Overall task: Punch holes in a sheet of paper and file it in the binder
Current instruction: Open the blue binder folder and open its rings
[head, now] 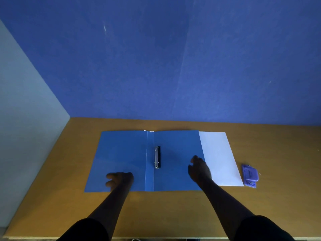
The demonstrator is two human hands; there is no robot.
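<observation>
Wall (173, 58): blue, fills the top half, with a pale side wall to the left.

Desk (269, 145): brown wood, everything sits on it.

Binder (121, 153): blue, lying open and flat mid-desk, both covers spread, spine strip running down the middle. Its right cover overlaps the left edge of the paper.

Paper (220, 157): one white sheet, flat, just right of the binder and partly tucked under its right cover. No holes visible along any edge that shows; the left edge is hidden, so can't confirm there.

Left hand (119, 180): over the near part of the binder's left cover, fingers loosely curled, holding nothing. Can't tell whether it's pressing or hovering.

Right hand (199, 169): at the seam where the right cover meets the paper, fingers relaxed, nothing gripped. Contact with the sheet unclear, it's dark.

Ring clip (157, 157): two-ring metal mechanism on the right of the spine. Rings look closed, but too small to be sure.

Punch (250, 175): small purple one, right of the paper near its front corner, apart from both hands, untouched.

Step, my read: binder is open, punching not started. Early in the task.

Next move calls for: slide the sheet out from under the cover with the right hand, feed one long edge squarely into the punch, centre it so hole spacing matches the rings, press. Then open the rings and thread it on.
</observation>
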